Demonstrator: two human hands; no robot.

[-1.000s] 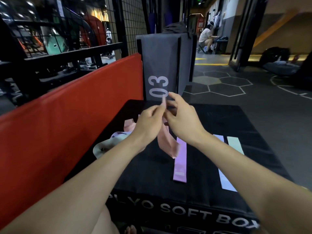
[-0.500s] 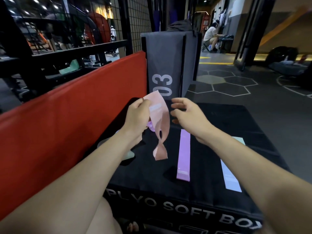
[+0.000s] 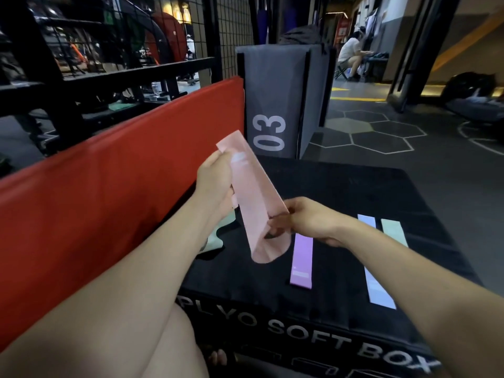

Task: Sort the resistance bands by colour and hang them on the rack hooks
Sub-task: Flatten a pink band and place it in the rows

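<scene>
Nearest, purple band (image 3: 301, 261), blue band (image 3: 377, 271) and green band (image 3: 394, 232) lie flat on the black box (image 3: 354, 192). Above it, right hand (image 3: 308, 221) pinches the pink band's (image 3: 255, 200) lower end; left hand (image 3: 214, 178) grips its top.

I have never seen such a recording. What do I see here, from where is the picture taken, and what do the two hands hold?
There is no machine: a person wears a camera on the head, which looks down at their own bare arms. The left hand grips the upper end of a pink resistance band; the right hand pinches it lower down. In front is a black soft box. On it lie a purple band, a light blue band and a pale green band, side by side.
</scene>
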